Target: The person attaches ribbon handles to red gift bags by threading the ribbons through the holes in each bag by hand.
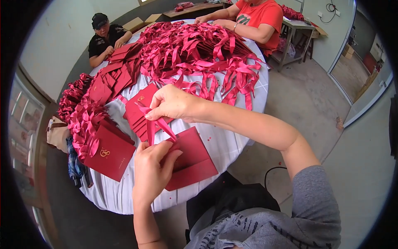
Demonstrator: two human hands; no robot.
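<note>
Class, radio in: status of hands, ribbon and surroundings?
Right hand pinching pink ribbon. Left hand at edge of red packet. Stacked packets close by; no visible obstruction.

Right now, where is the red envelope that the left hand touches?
In the head view, the red envelope is at lower centre, by the near edge of the white-covered table, just right of the left hand.

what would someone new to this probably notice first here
Probably the big heap of red ribbons across the far half of the round, white-covered table. Next, at the centre, the right hand pinches a ribbon above the left hand, which holds the upper left edge of a dark red pouch. Beyond, a person in black is at far left and one in red at far right.
</note>
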